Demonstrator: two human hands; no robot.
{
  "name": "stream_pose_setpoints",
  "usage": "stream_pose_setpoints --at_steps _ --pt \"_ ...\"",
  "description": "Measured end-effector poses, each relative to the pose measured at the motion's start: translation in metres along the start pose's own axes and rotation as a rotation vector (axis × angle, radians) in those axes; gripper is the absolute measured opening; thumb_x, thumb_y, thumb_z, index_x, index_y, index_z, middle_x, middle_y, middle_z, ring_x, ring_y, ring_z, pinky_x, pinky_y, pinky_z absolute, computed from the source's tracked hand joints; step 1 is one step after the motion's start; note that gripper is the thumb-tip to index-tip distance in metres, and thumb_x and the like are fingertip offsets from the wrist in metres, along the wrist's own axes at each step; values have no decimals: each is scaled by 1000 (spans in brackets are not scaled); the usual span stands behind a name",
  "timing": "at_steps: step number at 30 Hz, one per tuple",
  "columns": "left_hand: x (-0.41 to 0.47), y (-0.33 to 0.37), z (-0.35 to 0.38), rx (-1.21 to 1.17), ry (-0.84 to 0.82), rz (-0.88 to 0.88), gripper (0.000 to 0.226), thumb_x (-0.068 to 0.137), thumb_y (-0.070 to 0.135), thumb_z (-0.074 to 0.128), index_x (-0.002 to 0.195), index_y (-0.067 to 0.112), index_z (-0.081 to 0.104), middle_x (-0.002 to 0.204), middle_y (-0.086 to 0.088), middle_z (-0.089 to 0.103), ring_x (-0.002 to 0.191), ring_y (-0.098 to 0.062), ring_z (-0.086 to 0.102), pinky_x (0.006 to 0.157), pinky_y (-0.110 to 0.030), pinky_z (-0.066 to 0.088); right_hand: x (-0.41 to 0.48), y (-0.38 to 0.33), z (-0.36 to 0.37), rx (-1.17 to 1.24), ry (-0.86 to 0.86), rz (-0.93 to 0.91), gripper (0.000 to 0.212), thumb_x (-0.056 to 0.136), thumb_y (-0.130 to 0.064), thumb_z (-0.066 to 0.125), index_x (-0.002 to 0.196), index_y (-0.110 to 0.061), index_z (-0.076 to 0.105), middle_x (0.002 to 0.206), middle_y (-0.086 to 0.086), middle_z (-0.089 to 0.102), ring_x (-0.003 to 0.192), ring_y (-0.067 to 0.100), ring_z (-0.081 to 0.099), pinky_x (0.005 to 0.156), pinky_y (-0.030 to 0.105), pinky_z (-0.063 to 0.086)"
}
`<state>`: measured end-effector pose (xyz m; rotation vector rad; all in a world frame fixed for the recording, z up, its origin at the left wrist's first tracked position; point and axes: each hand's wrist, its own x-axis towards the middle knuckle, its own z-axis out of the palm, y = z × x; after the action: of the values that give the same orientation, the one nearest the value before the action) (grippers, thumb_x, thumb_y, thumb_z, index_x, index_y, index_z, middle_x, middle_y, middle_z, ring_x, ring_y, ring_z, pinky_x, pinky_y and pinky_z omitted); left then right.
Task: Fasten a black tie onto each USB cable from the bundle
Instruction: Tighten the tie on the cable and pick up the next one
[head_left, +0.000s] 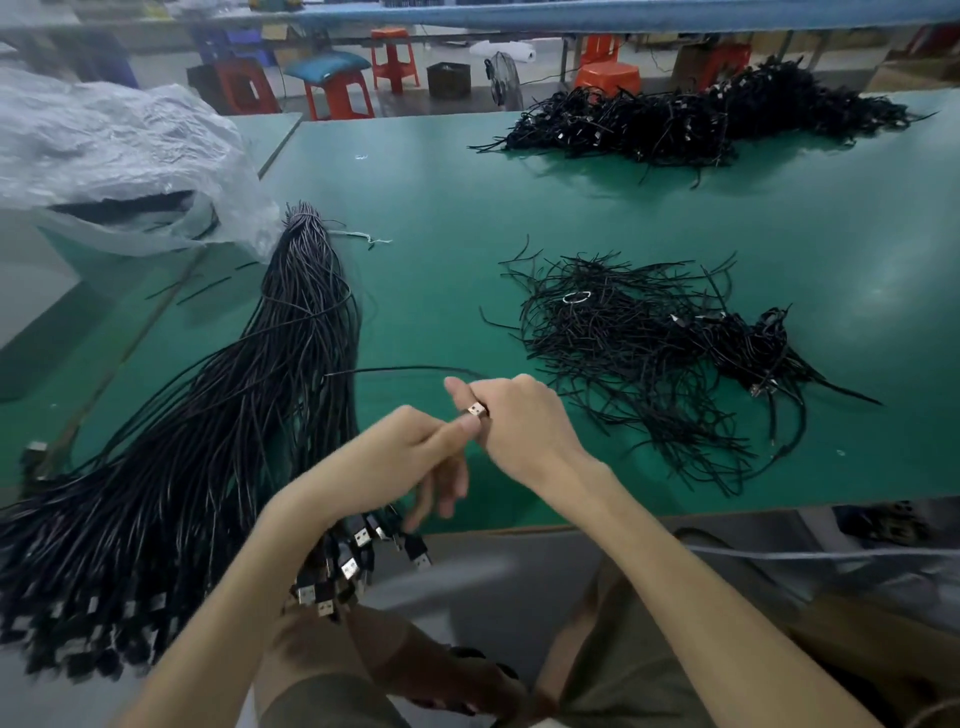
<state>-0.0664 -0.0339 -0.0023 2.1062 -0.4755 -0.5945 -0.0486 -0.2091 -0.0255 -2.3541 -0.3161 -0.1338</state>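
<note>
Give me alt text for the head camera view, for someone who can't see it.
The left hand and right hand pinch one USB cable at its plug above a green table. A big cable bundle lies on the left, loose black ties on the right, another black heap at the far edge.

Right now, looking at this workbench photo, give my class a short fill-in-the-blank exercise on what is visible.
1. The table top is ___ in colour.
2. The cable bundle lies on the person's ___ side.
3. The loose ties piled on the table are ___ in colour.
Missing words: green, left, black.
</note>
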Motion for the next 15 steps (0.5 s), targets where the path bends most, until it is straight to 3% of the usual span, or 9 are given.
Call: stream_pose_setpoints --at_steps 2,6,8,10,11,15 --pt "5 -9 4 133 118 -34 59 105 55 36 78 22 76 73 3 77 67 -11 73 73 -28 50 2 1 -4 -60 25 -9 61 109 -45 40 55 -17 39 51 2 47 54 28 44 59 40 38" --pt "17 -27 7 -10 514 2 56 98 55 39 114 17 77 105 6 79 100 -8 74 95 -44 57 2 3 -4 93 100 -3 63 109 -39 45 52 -16 29 44 -3 29 46 17 26 55 37 26" --pt "19 -29 9 -95 592 39 57 99 51 39 127 13 71 118 1 76 113 -13 70 100 -40 56 0 -1 -1 199 114 -31 61 108 -39 47 49 -26 41 43 -5 29 45 14 27 54 36 29" --pt "19 -25 16 -352 617 76 52 103 48 39 127 13 71 120 3 75 118 -13 68 98 -26 55 -5 -10 6 252 111 -76 54 108 -39 46 56 -34 58 42 -6 34 43 15 32 51 35 30" --pt "20 -21 20 -527 606 71 52 106 48 38 125 12 72 120 3 76 118 -12 68 97 -21 54 -8 -14 11 263 108 -101 55 109 -40 46 55 -29 54 42 -7 34 42 15 33 49 34 29" --pt "29 -8 20 -1194 591 26 56 112 39 31 115 -1 69 116 -10 76 108 -16 73 97 -30 53 -15 -18 34 249 51 -130 59 108 -41 45 52 -28 35 42 -7 34 40 16 36 46 22 22"
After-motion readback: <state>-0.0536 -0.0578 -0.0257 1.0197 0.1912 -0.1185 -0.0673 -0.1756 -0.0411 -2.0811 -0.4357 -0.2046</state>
